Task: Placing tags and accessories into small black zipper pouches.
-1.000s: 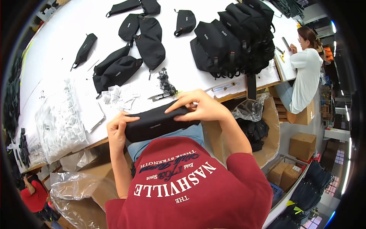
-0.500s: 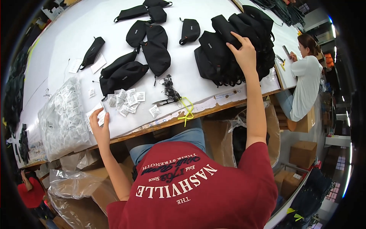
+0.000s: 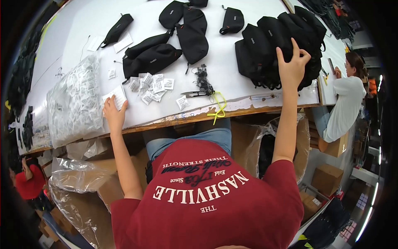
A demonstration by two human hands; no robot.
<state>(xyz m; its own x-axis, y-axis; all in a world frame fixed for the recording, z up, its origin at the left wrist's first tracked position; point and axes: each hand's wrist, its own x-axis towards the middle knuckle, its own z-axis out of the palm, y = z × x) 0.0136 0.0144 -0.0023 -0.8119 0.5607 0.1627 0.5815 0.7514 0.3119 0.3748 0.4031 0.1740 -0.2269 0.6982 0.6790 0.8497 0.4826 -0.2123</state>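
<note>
My left hand (image 3: 114,113) is at the near end of a small stack of white paper cards (image 3: 119,94), thumb at one edge and fingers at the other. The cards lie beside a clear plastic bag (image 3: 75,99) full of small white packets. On the right, my right hand (image 3: 292,68) reaches over a pile of black zip pouches (image 3: 253,39). Its thumb and fingers are spread around a black pouch (image 3: 285,39) in that pile; part of the grip is hidden. Loose white packets (image 3: 158,83) lie between my hands, nearer the left.
Other black pouches (image 3: 194,39) lie across the white table (image 3: 226,85). Thread snips (image 3: 194,94) with a yellow-green cord (image 3: 219,108) and tangled black cords (image 3: 203,79) are near the front edge. At the right, another person (image 3: 347,93) sits. Cardboard boxes (image 3: 327,179) stand below.
The whole view has shifted, so the table things sit higher and further right. My left fingers now lie lower on the cards. My right hand has slid slightly nearer over the pouches.
</note>
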